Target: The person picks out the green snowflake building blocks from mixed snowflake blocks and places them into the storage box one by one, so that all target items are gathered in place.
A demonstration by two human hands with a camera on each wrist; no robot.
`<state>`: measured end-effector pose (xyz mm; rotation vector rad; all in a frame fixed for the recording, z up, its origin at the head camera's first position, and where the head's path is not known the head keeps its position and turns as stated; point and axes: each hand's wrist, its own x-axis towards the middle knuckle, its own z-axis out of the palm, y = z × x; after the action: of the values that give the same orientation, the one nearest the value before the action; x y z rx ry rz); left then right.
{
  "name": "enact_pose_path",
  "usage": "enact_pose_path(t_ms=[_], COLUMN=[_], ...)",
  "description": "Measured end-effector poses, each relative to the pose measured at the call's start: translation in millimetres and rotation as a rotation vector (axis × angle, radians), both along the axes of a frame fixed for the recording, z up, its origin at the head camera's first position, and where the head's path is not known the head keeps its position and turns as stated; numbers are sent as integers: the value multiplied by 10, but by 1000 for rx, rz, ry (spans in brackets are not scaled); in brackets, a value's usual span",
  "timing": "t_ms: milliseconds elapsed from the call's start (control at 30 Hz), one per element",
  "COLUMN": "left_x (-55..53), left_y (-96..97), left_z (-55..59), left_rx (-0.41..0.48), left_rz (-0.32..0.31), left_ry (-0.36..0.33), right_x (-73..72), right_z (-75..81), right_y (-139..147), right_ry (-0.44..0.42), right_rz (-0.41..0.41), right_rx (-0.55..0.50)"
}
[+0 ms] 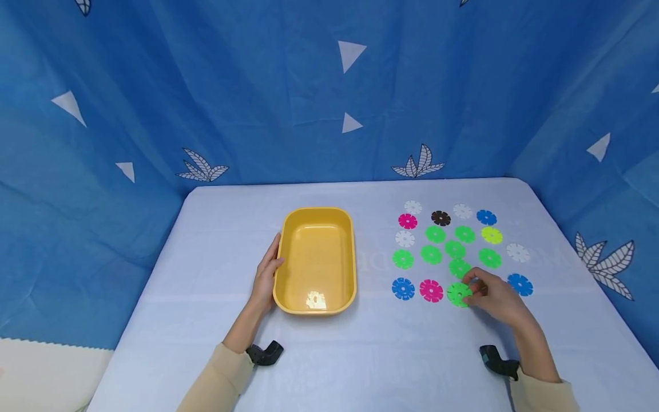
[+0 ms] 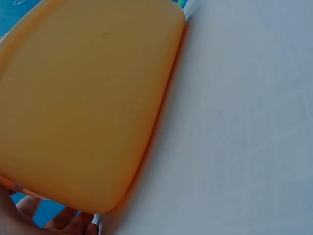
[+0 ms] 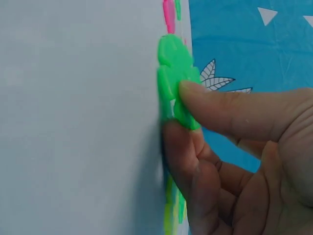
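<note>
My right hand (image 1: 494, 294) pinches a green notched plastic disc (image 1: 458, 294) between thumb and fingers. In the right wrist view, the thumb (image 3: 220, 110) lies on the face of this green disc (image 3: 172, 66), which is tilted up close to the table. Just beyond that hand is another green disc (image 1: 459, 268), and a pink disc (image 1: 431, 290) lies to its left. My left hand (image 1: 265, 277) holds the left side of a yellow plastic tray (image 1: 353, 269), thumb at the rim. The left wrist view shows the tray's outer wall (image 2: 93, 107), with curled fingers (image 2: 61, 219) partly hidden behind it.
Several notched discs lie in loose rows on the white-covered table (image 1: 360, 360), including a blue disc (image 1: 403, 289), a black disc (image 1: 440, 218), a yellow disc (image 1: 491, 235) and a white disc (image 1: 517, 252). A blue patterned curtain (image 1: 288, 103) hangs behind the table.
</note>
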<state>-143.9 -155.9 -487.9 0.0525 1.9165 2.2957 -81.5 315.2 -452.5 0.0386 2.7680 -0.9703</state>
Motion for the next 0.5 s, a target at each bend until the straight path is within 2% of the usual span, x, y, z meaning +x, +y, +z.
enact_pose_path(t_ms=[233, 500], left_x=[-15, -7], left_y=[-2, -4], left_z=[-3, -12], left_rx=[-13, -19], left_rz=[-2, 3], left_ry=[22, 9], right_x=[-37, -240], right_z=[101, 349], right_y=[40, -39], right_ry=[-103, -33], right_rz=[-17, 21], right_rx=[-161, -229])
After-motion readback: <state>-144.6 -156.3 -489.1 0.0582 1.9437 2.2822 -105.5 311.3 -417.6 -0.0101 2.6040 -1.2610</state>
